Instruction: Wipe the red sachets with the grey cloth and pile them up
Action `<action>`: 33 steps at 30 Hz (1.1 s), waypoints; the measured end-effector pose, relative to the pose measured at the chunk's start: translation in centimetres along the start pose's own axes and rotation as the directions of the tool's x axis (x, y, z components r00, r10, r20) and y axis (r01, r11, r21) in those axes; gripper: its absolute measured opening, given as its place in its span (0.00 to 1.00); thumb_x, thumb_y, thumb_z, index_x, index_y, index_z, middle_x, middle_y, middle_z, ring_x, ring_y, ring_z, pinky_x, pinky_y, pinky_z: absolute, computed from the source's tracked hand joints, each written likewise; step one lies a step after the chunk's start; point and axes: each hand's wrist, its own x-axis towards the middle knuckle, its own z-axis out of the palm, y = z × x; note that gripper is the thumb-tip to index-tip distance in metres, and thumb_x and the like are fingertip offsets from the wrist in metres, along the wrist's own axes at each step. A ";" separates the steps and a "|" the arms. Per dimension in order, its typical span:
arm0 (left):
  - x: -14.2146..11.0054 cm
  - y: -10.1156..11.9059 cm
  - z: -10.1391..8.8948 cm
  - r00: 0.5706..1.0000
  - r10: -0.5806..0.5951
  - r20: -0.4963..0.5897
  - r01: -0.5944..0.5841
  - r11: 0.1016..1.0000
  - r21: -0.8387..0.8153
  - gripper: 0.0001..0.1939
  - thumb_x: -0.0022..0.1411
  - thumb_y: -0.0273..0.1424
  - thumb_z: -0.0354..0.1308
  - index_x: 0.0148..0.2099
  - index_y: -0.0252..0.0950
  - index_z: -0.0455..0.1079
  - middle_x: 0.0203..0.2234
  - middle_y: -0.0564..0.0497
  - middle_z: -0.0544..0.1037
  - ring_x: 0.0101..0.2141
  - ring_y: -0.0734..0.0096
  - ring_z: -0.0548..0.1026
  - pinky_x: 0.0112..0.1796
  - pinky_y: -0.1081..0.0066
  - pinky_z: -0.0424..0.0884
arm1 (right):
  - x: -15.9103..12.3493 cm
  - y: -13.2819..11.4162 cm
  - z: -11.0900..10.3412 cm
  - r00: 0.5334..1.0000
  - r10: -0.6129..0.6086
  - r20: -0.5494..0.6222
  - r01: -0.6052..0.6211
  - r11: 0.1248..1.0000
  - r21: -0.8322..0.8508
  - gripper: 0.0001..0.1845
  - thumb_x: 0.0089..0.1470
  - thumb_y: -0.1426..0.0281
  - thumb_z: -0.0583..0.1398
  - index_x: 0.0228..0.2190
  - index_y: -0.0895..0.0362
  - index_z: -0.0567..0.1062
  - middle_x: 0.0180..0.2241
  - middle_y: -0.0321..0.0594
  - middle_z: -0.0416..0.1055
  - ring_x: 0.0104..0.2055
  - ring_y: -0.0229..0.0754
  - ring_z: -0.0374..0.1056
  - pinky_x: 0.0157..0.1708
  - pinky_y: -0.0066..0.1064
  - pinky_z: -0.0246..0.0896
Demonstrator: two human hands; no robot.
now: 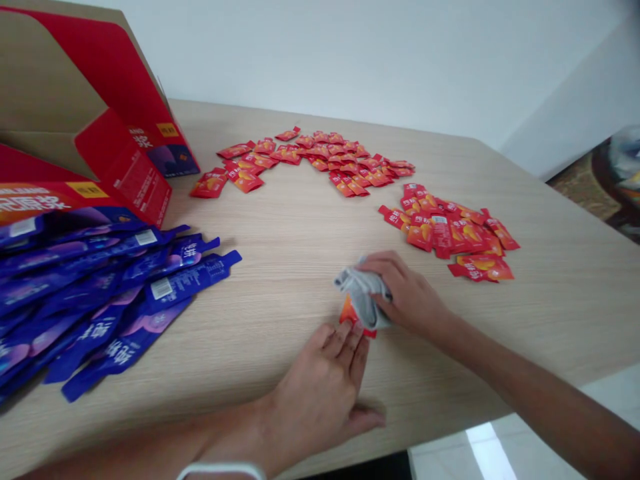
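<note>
Near the table's front edge, one red-orange sachet (349, 309) lies flat. The outstretched fingertips of my left hand (325, 380) press on its lower end, thumb apart. My right hand (407, 290) is closed around a folded grey cloth (367, 293), which rests over the same sachet and hides much of it. Beyond my right hand lies a heap of red sachets (450, 230). A larger spread of red sachets (340, 157) stretches across the back of the table.
At the left stands an open red cardboard box (150, 177) with its flaps out. Long blue sachets (165, 287) are piled in front of it. The wooden table (280, 247) meets a white wall (350, 60) at the back. Tiled floor (470, 443) shows at lower right.
</note>
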 end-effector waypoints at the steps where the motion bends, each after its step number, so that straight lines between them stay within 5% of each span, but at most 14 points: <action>1: 0.0 0.0 0.0 1.000 -0.002 0.016 0.002 1.000 -0.002 0.42 0.62 0.63 0.52 0.56 0.28 0.74 0.51 0.39 0.80 0.54 0.51 0.75 0.58 0.57 0.59 | -0.7 -0.9 0.4 0.994 -0.060 0.090 0.056 0.998 0.041 0.21 0.62 0.73 0.59 0.55 0.52 0.67 0.53 0.47 0.69 0.55 0.48 0.69 0.49 0.38 0.72; 5: 0.0 0.1 0.0 1.000 -0.012 0.012 0.012 1.000 0.005 0.44 0.62 0.63 0.52 0.57 0.25 0.73 0.53 0.36 0.78 0.56 0.49 0.73 0.58 0.57 0.59 | -1.5 -1.6 2.1 0.980 -0.037 0.195 0.027 0.998 0.055 0.18 0.62 0.71 0.60 0.53 0.54 0.69 0.52 0.47 0.70 0.53 0.47 0.71 0.48 0.39 0.74; 14: -0.4 0.0 0.4 1.000 -0.016 -0.014 0.016 1.000 0.000 0.44 0.65 0.63 0.47 0.60 0.27 0.71 0.58 0.37 0.75 0.58 0.52 0.72 0.58 0.56 0.59 | 3.4 5.3 0.7 0.990 0.111 0.086 -0.093 0.977 -0.192 0.17 0.63 0.74 0.58 0.53 0.56 0.69 0.52 0.49 0.69 0.52 0.50 0.71 0.44 0.38 0.73; 18: -0.3 0.0 0.5 1.000 -0.007 -0.010 0.007 1.000 0.005 0.44 0.64 0.63 0.49 0.60 0.27 0.71 0.58 0.37 0.75 0.58 0.50 0.72 0.58 0.56 0.59 | 1.1 2.1 0.6 0.994 0.075 -0.075 -0.081 0.993 -0.084 0.22 0.61 0.74 0.59 0.56 0.55 0.67 0.54 0.50 0.67 0.57 0.51 0.67 0.52 0.42 0.70; 22: -0.3 0.2 0.5 0.999 -0.021 0.041 0.022 1.000 -0.013 0.43 0.64 0.63 0.49 0.55 0.26 0.74 0.51 0.37 0.79 0.55 0.49 0.74 0.58 0.56 0.59 | -1.2 -1.2 1.9 0.980 -0.120 0.160 0.109 0.991 0.079 0.20 0.61 0.75 0.59 0.54 0.52 0.69 0.51 0.45 0.71 0.53 0.46 0.71 0.49 0.36 0.72; 25: -0.3 0.1 0.5 0.999 -0.017 0.034 0.018 0.999 -0.027 0.45 0.65 0.63 0.47 0.61 0.26 0.70 0.57 0.36 0.75 0.58 0.50 0.71 0.60 0.56 0.59 | -0.1 0.5 2.4 0.978 -0.043 0.203 0.037 0.999 0.032 0.18 0.62 0.72 0.60 0.54 0.54 0.69 0.52 0.46 0.70 0.53 0.46 0.70 0.49 0.38 0.72; 29: -0.3 -0.9 0.1 0.998 0.037 0.043 -0.036 0.999 -0.022 0.45 0.67 0.63 0.43 0.63 0.27 0.68 0.59 0.38 0.74 0.59 0.50 0.71 0.57 0.56 0.63 | 2.3 5.2 1.3 0.992 0.119 0.041 -0.112 0.984 -0.139 0.17 0.63 0.73 0.58 0.53 0.55 0.69 0.52 0.48 0.69 0.54 0.50 0.69 0.51 0.42 0.71; 33: 0.4 -2.6 0.0 0.992 0.129 0.001 -0.129 0.992 0.000 0.33 0.71 0.55 0.46 0.62 0.34 0.69 0.56 0.46 0.77 0.57 0.57 0.74 0.56 0.60 0.68 | 2.1 6.4 -0.5 0.960 0.146 -0.240 -0.164 0.985 -0.056 0.17 0.64 0.71 0.56 0.54 0.54 0.67 0.52 0.49 0.68 0.57 0.53 0.67 0.55 0.48 0.68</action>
